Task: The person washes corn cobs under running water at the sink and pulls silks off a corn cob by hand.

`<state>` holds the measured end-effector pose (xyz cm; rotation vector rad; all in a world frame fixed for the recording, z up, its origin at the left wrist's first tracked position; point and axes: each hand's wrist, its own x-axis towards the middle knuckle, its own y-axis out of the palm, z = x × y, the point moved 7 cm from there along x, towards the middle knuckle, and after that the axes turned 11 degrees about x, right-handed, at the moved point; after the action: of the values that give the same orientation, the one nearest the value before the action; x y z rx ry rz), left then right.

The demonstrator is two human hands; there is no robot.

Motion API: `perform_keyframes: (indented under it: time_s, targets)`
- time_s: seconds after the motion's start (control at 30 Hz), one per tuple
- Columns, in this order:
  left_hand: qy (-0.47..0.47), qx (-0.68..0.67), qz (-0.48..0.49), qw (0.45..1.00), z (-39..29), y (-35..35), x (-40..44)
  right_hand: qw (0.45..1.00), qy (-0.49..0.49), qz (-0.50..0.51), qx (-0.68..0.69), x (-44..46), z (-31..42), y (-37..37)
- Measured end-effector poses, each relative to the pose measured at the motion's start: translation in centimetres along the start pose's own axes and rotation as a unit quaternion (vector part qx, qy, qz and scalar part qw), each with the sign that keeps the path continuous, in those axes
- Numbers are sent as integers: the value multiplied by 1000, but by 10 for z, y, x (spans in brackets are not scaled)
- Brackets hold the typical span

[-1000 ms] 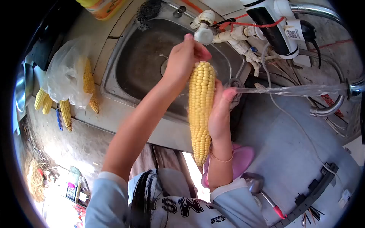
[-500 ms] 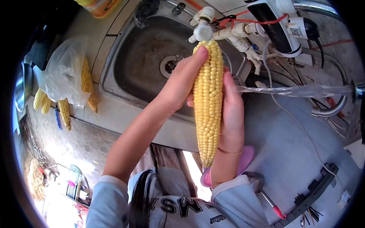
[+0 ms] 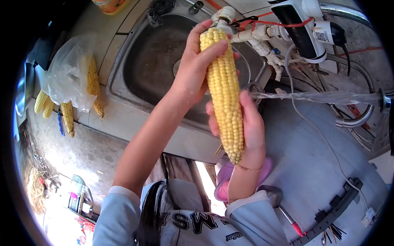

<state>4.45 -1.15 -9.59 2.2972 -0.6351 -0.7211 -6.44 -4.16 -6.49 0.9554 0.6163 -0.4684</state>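
Along the tiled counter [image 3: 107, 128] at left, I see a plastic bag [image 3: 65, 84] among yellow cobs [image 3: 93, 84], then the steel sink [image 3: 150, 61]. Over its near edge, the left hand [image 3: 201, 61] wraps a large corn cob's [image 3: 225, 92] thick end, the right hand [image 3: 251, 127] cups its tapered half, and water [image 3: 320, 97] streams from a tap [image 3: 386, 101] farther right.

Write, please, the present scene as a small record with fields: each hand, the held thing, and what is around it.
Held: one yellow corn, husk off
Left hand: around its thick end
Right hand: around its narrower half
Sink: metal, behind the corn in view
Water: stream from the tap; contact with the right hand unclear
Bag: clear plastic, beside the sink
Cobs: several, at the bag
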Motion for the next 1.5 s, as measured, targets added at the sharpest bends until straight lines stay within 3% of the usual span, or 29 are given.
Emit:
perform_keyframes:
  time_s: [0.17, 0.23, 0.3, 0.37, 0.43, 0.5, 0.6, 0.7, 0.77, 0.83, 0.9, 0.97, 1.03, 1.1, 1.17, 1.23, 1.3, 1.43, 1.5]
  targets:
    - [33, 26, -63, 997, -7, -9, 9, 998, -22, -22, -56, -10, 2, 2]
    - [42, 35, -91, 994, -6, -15, 14, 985, -70, 22, -157, -12, 10, 3]
    - [50, 43, -117, 991, -2, -17, 14, 984, -69, 19, -161, -8, 11, 1]
    - [34, 95, -113, 988, 8, -10, 9, 954, -18, -35, -298, 1, 11, 0]
    - [72, 174, -130, 973, 10, -2, 1, 958, -22, -55, -279, 23, 21, -6]
    - [78, 181, -158, 967, 6, -10, 4, 962, -31, -73, -262, 34, 22, -14]
    - [67, 193, -160, 966, 4, -18, 11, 967, -52, 8, -250, 33, 13, -8]
    - [100, 174, -222, 954, -17, -37, 23, 952, -45, 7, -301, 7, 2, -10]
    - [96, 177, -233, 951, -22, -41, 26, 965, -19, -25, -260, 2, 4, -16]
    - [137, 227, -229, 937, -26, -35, 25, 922, 37, -31, -384, 7, 7, -16]
    - [131, 194, -257, 938, -33, -36, 20, 919, 30, 6, -394, 22, 13, -14]
    - [184, 289, -227, 912, -35, -23, 14, 914, 28, 44, -403, 34, 12, -9]
    - [171, 337, -205, 903, -27, -12, 5, 948, -50, 83, -303, 45, 16, 5]
    - [144, 282, -197, 928, -28, -19, 5, 932, -36, 90, -351, 49, 13, 9]
    - [105, 185, -187, 959, -27, -30, 7, 961, -85, 104, -242, 51, 9, 11]
    - [163, 182, -236, 940, -43, -50, 8, 960, -82, 90, -251, 51, 15, 7]
    - [172, 182, -240, 938, -60, -64, 5, 991, -117, 52, -39, 45, 26, 1]
    - [132, 123, -256, 950, -83, -94, -7, 991, -75, 87, 69, 27, 32, 12]
    - [135, 105, -273, 947, -90, -112, -14, 993, -76, 74, 51, 22, 34, 16]
